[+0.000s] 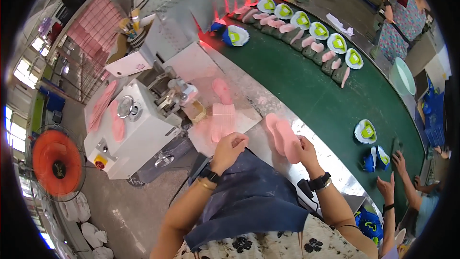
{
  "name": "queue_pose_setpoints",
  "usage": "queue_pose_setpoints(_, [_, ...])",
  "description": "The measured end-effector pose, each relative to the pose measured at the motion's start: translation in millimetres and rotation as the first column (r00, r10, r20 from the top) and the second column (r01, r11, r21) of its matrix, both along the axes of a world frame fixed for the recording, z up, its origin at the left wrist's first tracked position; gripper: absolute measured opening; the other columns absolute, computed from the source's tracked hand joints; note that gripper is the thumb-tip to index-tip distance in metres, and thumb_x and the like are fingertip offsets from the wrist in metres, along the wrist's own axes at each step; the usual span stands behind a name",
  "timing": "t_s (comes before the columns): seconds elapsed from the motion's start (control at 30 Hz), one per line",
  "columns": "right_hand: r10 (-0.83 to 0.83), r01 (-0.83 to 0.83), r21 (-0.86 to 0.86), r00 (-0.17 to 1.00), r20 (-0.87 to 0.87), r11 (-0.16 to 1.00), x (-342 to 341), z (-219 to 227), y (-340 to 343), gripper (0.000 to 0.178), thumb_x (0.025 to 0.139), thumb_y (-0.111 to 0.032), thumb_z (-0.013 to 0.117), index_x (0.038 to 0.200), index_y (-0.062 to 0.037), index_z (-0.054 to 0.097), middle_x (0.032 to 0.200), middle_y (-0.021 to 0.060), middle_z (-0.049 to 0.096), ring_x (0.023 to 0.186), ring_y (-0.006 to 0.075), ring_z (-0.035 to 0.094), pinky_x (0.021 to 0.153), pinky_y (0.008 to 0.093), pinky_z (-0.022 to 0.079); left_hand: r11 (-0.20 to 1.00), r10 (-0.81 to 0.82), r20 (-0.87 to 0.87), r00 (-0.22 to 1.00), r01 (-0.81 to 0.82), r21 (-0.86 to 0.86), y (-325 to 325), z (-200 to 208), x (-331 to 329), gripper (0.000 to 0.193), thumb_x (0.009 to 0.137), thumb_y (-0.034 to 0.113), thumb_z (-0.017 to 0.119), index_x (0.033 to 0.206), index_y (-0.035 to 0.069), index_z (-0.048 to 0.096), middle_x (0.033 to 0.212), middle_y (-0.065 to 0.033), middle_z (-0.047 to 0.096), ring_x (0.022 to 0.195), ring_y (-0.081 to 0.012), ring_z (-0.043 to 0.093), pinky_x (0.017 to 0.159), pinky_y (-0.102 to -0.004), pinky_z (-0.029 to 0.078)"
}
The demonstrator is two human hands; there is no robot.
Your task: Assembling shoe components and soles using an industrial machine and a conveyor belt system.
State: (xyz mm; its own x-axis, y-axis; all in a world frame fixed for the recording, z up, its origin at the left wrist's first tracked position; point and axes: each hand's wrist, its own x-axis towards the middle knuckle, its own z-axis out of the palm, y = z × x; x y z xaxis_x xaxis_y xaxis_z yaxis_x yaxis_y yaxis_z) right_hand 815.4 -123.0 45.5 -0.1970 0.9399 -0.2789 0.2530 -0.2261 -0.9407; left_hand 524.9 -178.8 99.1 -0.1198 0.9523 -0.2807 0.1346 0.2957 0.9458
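Head view: pink insoles (287, 139), flat, overlapping pair, over metal ledge (330, 163); long axis away from wearer, far ends leaning left. Right hand (306, 154) pinching right edge. Left hand (231, 151) curled beside stack (223, 119); grasp indiscernible.

From my end I see a shoe factory floor: a green belt (306, 91) bearing rows of shoe parts (319, 30) runs beyond the right fingers (303, 142), a white machine (148, 129) stands left of the left fingers (237, 137), and a co-worker (401, 24) is across the belt
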Motion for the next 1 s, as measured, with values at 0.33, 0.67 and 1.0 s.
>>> queue_pose_setpoints(0.33, [0.067, -0.061, -0.038, 0.985, 0.162, 0.997, 19, -5, -16, 0.040, 0.091, -0.020, 0.057, 0.125, -0.0006, 0.052, 0.084, 0.0080, 0.065, 0.073, 0.0121, 0.061, 0.064, 0.0272, 0.050, 0.889, -0.165, -0.760, 0.628, 0.428, 0.161, 106, -57, 75, 0.022, 0.084, 0.026, 0.062, 0.086, 0.004, 0.060, 0.094, -0.0182, 0.063, 0.092, -0.0377, 0.060, 0.076, -0.0451, 0.049])
queue_pose_setpoints(0.67, [0.049, -0.041, -0.043, 0.976, 0.212, 0.998, 10, 18, -15, 0.048, 0.087, -0.024, 0.063, 0.127, -0.0049, 0.046, 0.083, 0.0190, 0.066, 0.077, 0.0321, 0.066, 0.068, 0.0392, 0.050, 0.924, -0.206, -0.869, 0.450, 0.381, -0.021, 107, -56, 100, 0.020, 0.081, 0.020, 0.061, 0.081, 0.000, 0.061, 0.082, -0.0192, 0.061, 0.079, -0.0362, 0.062, 0.068, -0.0468, 0.049])
queue_pose_setpoints(1.0, [0.019, -0.015, -0.041, 0.994, 0.107, 0.999, -9, -1, 12, 0.042, 0.087, -0.017, 0.063, 0.122, -0.0049, 0.041, 0.072, 0.0136, 0.062, 0.064, 0.0235, 0.063, 0.056, 0.0346, 0.047, 0.838, -0.355, -0.691, 0.630, 0.542, 0.063, 100, -31, 101, 0.018, 0.083, 0.019, 0.061, 0.082, 0.001, 0.056, 0.082, -0.0177, 0.060, 0.078, -0.0353, 0.058, 0.069, -0.0421, 0.047])
